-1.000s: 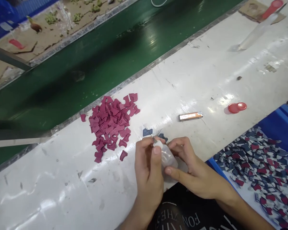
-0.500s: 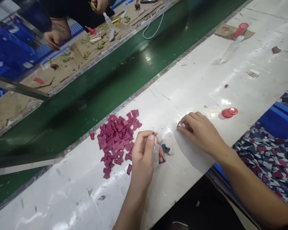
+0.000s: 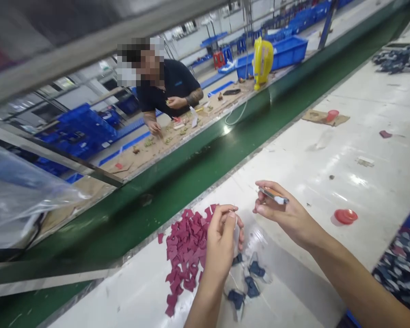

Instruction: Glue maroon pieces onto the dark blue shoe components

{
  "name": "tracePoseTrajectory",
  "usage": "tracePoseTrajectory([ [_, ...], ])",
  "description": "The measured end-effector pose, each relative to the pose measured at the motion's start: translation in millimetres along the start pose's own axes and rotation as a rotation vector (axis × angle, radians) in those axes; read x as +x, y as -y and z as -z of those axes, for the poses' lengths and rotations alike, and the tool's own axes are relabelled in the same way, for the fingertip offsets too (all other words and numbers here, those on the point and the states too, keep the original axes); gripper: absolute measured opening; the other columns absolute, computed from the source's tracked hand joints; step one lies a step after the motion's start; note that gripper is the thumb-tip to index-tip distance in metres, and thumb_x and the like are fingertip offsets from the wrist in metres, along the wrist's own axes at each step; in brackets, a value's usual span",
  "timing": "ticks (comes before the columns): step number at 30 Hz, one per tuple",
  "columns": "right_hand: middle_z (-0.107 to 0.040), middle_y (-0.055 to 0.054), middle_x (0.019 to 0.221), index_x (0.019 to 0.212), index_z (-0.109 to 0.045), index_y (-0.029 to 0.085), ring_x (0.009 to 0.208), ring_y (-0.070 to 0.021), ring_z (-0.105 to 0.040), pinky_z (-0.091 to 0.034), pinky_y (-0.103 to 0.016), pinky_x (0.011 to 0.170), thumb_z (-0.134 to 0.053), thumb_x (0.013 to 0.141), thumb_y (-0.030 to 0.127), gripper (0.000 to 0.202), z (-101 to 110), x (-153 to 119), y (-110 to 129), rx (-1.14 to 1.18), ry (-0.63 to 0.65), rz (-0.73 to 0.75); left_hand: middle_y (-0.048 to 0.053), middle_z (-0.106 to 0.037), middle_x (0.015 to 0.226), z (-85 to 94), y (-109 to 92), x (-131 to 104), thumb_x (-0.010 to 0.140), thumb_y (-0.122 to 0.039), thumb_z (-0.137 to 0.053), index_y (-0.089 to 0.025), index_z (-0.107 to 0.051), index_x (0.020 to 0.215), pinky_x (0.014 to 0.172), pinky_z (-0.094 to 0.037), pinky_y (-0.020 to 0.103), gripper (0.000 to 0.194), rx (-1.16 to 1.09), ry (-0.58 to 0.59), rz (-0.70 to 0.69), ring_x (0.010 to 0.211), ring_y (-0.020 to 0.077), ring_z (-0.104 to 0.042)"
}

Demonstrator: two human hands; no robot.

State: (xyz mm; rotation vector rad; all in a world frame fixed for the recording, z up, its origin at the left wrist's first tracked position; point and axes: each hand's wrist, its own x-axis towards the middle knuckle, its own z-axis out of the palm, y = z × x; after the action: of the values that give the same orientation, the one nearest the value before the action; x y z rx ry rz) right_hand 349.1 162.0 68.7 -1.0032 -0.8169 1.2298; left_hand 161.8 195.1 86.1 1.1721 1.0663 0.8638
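Observation:
My left hand is closed round a small translucent squeeze bottle with a thin tip, mostly hidden by the fingers. A slim orange-and-silver tool lies between the thumb and fingers of my right hand, raised above the white table; its exact kind is unclear. To the left of my left hand is a heap of maroon cut pieces, partly behind that hand. Several dark blue pieces with pale grey edges are spread on the table below my hands.
A red lid sits on the white table to the right. Farther off are a piece of cardboard with a red cap and a maroon scrap. Beyond the green belt, a co-worker handles small green pieces. Blue bins stand behind.
The view has tilted up, bringing the co-worker and the room into sight. My right hand has turned, exposing more of the tool. More dark blue pieces show below my left hand.

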Motion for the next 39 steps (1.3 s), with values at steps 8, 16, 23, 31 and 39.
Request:
tracePoseTrajectory([
  [8, -0.074, -0.01, 0.104, 0.08, -0.077, 0.02, 0.098, -0.0255, -0.071, -0.056, -0.037, 0.086, -0.072, 0.098, 0.065, 0.049, -32.9, 37.0, 3.3, -0.282, 0.05, 0.167, -0.002, -0.062, 0.08, 21.0, -32.5, 21.8, 0.097, -0.068, -0.068, -0.024, -0.067, 0.104, 0.047, -0.047, 0.021, 0.045, 0.106, 0.037, -0.131, 0.057, 0.0109, -0.059],
  [16, -0.062, -0.001, 0.048, 0.075, -0.064, 0.019, 0.04, -0.0146, -0.053, -0.041, -0.025, 0.043, -0.085, 0.081, 0.071, 0.056, -39.5, 41.3, -29.3, -0.117, 0.321, -0.211, 0.0, -0.064, 0.079, 39.7, -18.2, 17.3, 0.098, -0.066, -0.068, -0.023, -0.068, 0.104, 0.05, -0.048, 0.023, 0.044, 0.189, 0.026, -0.076, 0.06, 0.0137, -0.061],
  [23, -0.042, 0.008, 0.048, 0.073, -0.056, 0.021, 0.04, -0.0078, -0.032, -0.025, -0.023, 0.041, -0.077, 0.085, 0.077, 0.061, -36.9, 35.3, -32.4, -0.016, 0.227, -0.234, -0.001, -0.066, 0.08, 34.7, -19.9, 22.0, 0.099, -0.059, -0.069, -0.024, -0.068, 0.108, 0.05, -0.051, 0.023, 0.036, 0.206, 0.058, -0.071, 0.06, 0.0133, -0.063],
  [31, -0.049, 0.001, 0.066, 0.078, -0.062, 0.019, 0.054, -0.0122, -0.043, -0.036, -0.025, 0.049, -0.041, 0.102, 0.081, 0.07, -34.5, 29.1, -32.4, 0.067, 0.322, -0.21, -0.001, -0.067, 0.079, 28.3, -20.3, 19.3, 0.101, -0.055, -0.068, -0.025, -0.07, 0.105, 0.049, -0.051, 0.023, 0.031, 0.204, 0.077, -0.081, 0.058, 0.013, -0.063],
  [39, -0.068, 0.004, 0.079, 0.102, -0.052, 0.026, 0.052, -0.013, -0.059, -0.047, -0.024, 0.046, -0.072, 0.101, 0.061, 0.04, -33.4, 31.5, -25.8, 0.129, 0.27, -0.097, -0.001, -0.066, 0.079, 34.4, -18.5, 19.7, 0.101, -0.056, -0.066, -0.025, -0.07, 0.106, 0.048, -0.052, 0.024, 0.032, 0.2, 0.057, -0.086, 0.058, 0.0137, -0.063],
])
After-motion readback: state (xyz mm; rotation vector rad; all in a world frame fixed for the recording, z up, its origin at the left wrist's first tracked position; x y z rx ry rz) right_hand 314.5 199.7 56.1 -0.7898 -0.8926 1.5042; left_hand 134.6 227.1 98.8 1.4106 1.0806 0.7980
